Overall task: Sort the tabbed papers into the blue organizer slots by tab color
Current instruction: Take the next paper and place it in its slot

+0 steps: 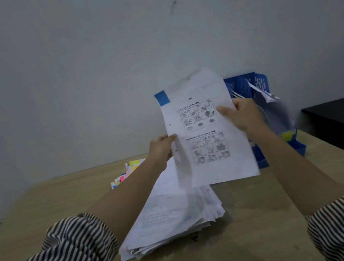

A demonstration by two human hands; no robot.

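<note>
Sheet (209, 133) with blue tab (162, 98) held upright above stack (171, 212) on table (43, 211), in front of organizer (261, 83). Your left hand (160, 150) pinches left edge, thumb in front, fingers behind. Your right hand (241, 114) pinches right edge the same way. Paper light, limp, already curling and creased; tears easily. Grip edges mid-height, keep sheet taut, don't crush tab. Second sheet possibly behind lower left; blur hides it. Organizer slots partly hidden by sheet.
</note>
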